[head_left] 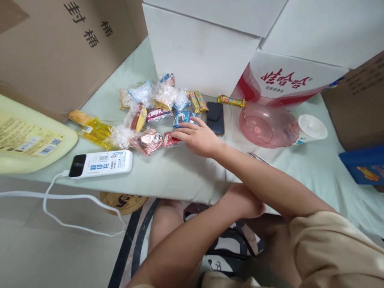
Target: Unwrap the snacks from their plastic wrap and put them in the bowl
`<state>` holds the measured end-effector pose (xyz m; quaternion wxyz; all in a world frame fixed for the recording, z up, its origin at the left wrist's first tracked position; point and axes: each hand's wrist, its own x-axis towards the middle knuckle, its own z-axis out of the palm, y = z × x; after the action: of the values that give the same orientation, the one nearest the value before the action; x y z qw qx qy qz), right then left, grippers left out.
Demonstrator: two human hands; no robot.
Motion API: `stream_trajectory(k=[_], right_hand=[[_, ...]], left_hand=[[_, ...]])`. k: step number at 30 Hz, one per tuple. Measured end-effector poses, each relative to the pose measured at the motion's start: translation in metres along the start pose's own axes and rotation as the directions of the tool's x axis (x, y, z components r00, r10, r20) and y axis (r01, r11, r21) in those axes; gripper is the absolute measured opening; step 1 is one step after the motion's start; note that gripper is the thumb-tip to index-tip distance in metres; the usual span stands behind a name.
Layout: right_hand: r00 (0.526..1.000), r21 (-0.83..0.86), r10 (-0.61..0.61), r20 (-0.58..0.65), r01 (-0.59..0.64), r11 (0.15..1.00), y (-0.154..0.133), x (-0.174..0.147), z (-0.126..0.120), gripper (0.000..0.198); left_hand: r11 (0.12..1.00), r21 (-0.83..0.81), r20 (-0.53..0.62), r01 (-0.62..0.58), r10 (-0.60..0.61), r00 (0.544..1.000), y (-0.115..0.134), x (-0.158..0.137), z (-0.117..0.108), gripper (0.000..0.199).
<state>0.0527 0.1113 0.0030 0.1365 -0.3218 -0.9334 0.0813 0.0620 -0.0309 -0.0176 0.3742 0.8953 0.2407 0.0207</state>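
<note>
1. Head view: the red packet (168,139) lies on the bench (168,180), set back from its front edge, at the near right side of the snack pile. It is directly under the fingertips of the right hand (200,138).
2. The packet's visible part runs roughly along the front edge, its right end hidden by the fingers; a pink packet (148,143) sits just left.
3. The right hand points left, fingers extended and slightly apart; whether its thumb pinches anything, I cannot tell.
4. The blue packet (181,117) lies just behind, toward the back edge.
5. The left hand (244,201) is farther off at the front edge, beneath the right forearm; its fingers are hidden.
</note>
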Motion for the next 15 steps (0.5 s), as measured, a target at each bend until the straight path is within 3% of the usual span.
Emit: stream_trajectory(k=[2,4,6,7,9,10,12,13,15], right_hand=[[0.996,0.176,0.030,-0.083,-0.015,0.984,0.001,-0.038,-0.020,0.056],[0.956,0.390,0.213,-0.201,-0.121,0.913,0.001,-0.089,-0.035,0.057],[0.809,0.602,0.513,-0.288,-0.264,0.754,0.002,-0.142,-0.038,0.047],[0.691,0.710,0.657,-0.303,-0.296,0.639,0.004,-0.165,-0.034,0.044],[0.516,0.860,0.831,-0.209,-0.308,0.407,0.007,-0.200,-0.023,0.038],[0.456,0.901,0.876,-0.156,-0.298,0.316,0.010,-0.211,-0.017,0.037],[0.393,0.938,0.915,-0.089,-0.275,0.210,0.014,-0.224,-0.010,0.038],[0.374,0.946,0.924,-0.081,-0.262,0.189,0.016,-0.228,-0.010,0.040],[0.354,0.954,0.932,-0.081,-0.243,0.176,0.018,-0.232,-0.013,0.045]], left_hand=[[1.000,0.012,0.064,-0.011,0.010,0.998,0.007,-0.005,-0.003,0.042],[0.998,0.022,0.079,-0.061,0.060,0.995,0.014,-0.007,-0.004,0.039],[0.995,0.014,0.011,-0.098,0.097,0.995,0.019,-0.006,-0.001,0.035],[0.994,0.006,-0.054,-0.113,0.113,0.992,0.020,-0.005,0.001,0.034],[0.988,-0.007,-0.226,-0.156,0.150,0.963,0.018,-0.002,0.004,0.034],[0.984,-0.010,-0.326,-0.180,0.167,0.931,0.015,-0.001,0.005,0.034],[0.976,-0.027,-0.543,-0.215,0.166,0.823,0.006,0.001,0.002,0.031],[0.976,-0.043,-0.646,-0.214,0.136,0.751,-0.001,0.003,-0.001,0.028],[0.969,-0.130,-0.826,-0.208,0.010,0.563,-0.014,0.006,-0.008,0.013]])
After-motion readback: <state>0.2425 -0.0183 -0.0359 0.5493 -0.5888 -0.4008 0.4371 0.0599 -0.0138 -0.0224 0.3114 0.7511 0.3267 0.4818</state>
